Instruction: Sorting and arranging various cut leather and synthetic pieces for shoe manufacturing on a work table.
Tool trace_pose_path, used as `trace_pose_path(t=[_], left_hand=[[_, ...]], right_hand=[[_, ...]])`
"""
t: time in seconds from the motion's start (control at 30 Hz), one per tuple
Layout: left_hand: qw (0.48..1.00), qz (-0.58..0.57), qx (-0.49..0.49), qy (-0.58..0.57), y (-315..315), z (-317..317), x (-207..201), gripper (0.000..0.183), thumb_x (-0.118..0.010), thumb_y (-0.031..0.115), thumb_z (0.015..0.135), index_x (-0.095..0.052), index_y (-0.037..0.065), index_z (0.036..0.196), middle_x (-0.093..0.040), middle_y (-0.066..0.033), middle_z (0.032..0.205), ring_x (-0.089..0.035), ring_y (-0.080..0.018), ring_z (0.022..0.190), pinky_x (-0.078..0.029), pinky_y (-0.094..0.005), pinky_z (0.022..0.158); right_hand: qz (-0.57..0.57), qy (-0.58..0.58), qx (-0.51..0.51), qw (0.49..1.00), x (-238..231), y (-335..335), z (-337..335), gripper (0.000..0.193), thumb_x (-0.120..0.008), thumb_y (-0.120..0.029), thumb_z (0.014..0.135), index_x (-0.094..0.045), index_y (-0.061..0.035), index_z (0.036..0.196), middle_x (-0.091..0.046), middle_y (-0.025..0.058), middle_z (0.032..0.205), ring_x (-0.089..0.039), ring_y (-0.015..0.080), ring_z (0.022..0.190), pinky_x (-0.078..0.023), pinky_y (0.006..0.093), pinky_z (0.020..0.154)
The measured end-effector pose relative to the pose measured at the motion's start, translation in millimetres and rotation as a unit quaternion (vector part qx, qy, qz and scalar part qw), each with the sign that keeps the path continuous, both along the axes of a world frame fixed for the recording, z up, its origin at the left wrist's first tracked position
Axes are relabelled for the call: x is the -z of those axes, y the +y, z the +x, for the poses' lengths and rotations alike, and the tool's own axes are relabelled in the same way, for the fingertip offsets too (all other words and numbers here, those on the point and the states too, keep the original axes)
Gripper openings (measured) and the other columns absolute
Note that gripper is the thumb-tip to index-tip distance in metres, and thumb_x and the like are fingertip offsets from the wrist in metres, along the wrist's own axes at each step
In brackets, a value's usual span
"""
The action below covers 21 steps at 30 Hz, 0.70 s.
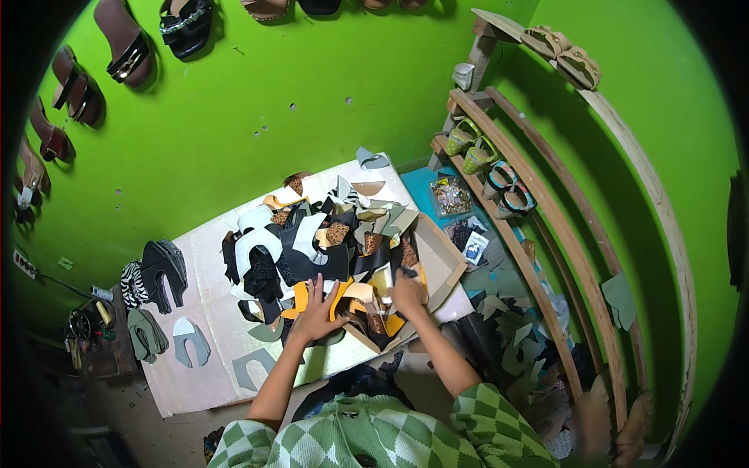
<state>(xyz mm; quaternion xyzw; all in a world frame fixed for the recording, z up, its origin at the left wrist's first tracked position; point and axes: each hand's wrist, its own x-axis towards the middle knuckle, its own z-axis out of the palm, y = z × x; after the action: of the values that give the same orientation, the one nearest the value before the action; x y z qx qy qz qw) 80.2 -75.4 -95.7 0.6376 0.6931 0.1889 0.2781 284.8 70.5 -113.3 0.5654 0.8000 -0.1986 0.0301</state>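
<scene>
A heap of cut shoe-upper pieces (308,242) in black, white, yellow, leopard print and zebra print lies on the white table (207,257). My left hand (316,317) rests at the heap's near side, fingers spread over a yellow piece (303,296). Further right, my right hand (406,295) is closed at the inner side of an open cardboard box (451,257). Something small and dark shows at its fingertips, too small to name. More cut pieces, some brown-patterned, lie in the box around that hand.
Stacks of black pieces (162,273) and grey-green pieces (147,335) sit on the table's left. A wooden rack (538,160) holding sandals (511,199) stands at the right. Scraps (507,312) cover the area below it. Sandals (129,47) hang on the green wall.
</scene>
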Motion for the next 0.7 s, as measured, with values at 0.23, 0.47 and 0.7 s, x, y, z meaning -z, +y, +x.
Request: trace_pose_path(t=[0.23,0.47,0.7], left_hand=[[1.0,0.018,0.005,-0.004,6,1,9,0.086,-0.065,0.038,0.077,-0.016,0.02,0.145,0.004,-0.0271,0.147,0.001,-0.053,0.132,-0.015,-0.0567,0.105],[1.0,0.011,0.019,0.007,8,4,8,0.085,-0.064,0.035,0.078,-0.015,0.02,0.145,0.005,-0.0271,0.147,0.002,-0.0533,0.132,-0.015,-0.0563,0.105],[1.0,0.004,0.014,-0.013,10,7,4,0.085,-0.065,0.035,0.078,-0.015,0.021,0.145,0.005,-0.027,0.147,0.003,-0.0529,0.132,-0.014,-0.0566,0.106]], right_hand=[[0.005,0.051,-0.166,0.985,-11,-76,-11,0.022,-0.058,-0.012,0.076,-0.056,-0.0032,0.095,-0.062,0.0136,0.098,-0.059,0.0293,0.095,-0.045,0.0447,0.079],[-0.052,0.1,-0.238,0.965,10,-55,12,0.031,-0.057,-0.013,0.077,-0.057,-0.0007,0.106,-0.058,0.021,0.106,-0.056,0.0337,0.1,-0.042,0.0406,0.091],[-0.102,0.175,0.112,0.973,32,30,48,0.033,-0.064,-0.022,0.077,-0.062,-0.0011,0.103,-0.065,0.0187,0.093,-0.064,0.0251,0.086,-0.049,0.0335,0.077]])
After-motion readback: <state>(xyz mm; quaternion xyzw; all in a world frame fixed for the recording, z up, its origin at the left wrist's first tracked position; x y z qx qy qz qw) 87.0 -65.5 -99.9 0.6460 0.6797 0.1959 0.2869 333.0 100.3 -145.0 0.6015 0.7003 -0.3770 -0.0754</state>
